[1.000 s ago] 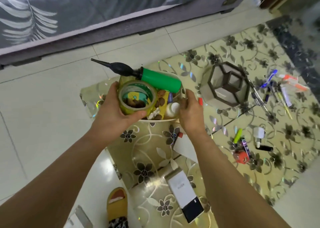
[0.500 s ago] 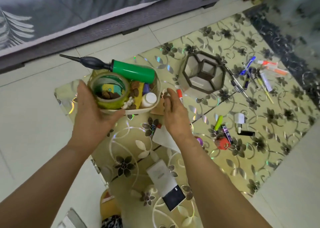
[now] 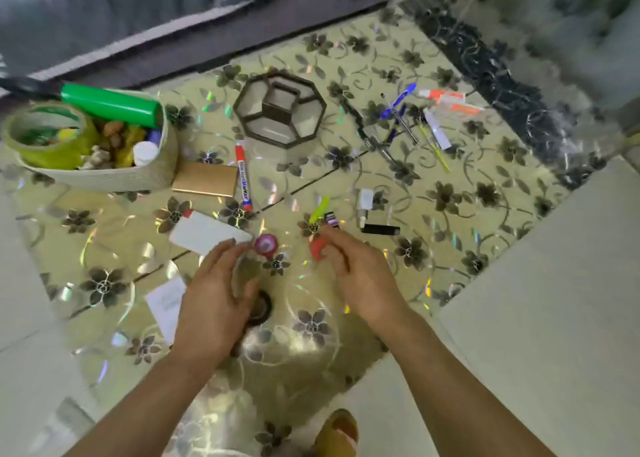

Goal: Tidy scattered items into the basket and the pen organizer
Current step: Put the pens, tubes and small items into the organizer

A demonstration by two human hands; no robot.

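Marker (image 3: 243, 178) label reads "White board Marker", beside basket (image 3: 114, 179)

Soft daylight, iridescent glare on mat (image 3: 450, 214) — motion-blurred, warped edges

I count one basket (image 3: 114, 179) far left and one pen organizer (image 3: 280, 110) beyond my hands. One red-capped marker (image 3: 243, 179) lies beside one tan box (image 3: 205, 179). There are two white boxes, one near the marker (image 3: 204, 232) and one nearer left (image 3: 166, 304). The loose pens (image 3: 408, 120) far right number perhaps six; blur blocks a firm count. One roll of tape (image 3: 48, 134) and one green pump (image 3: 110, 104) sit in the basket.
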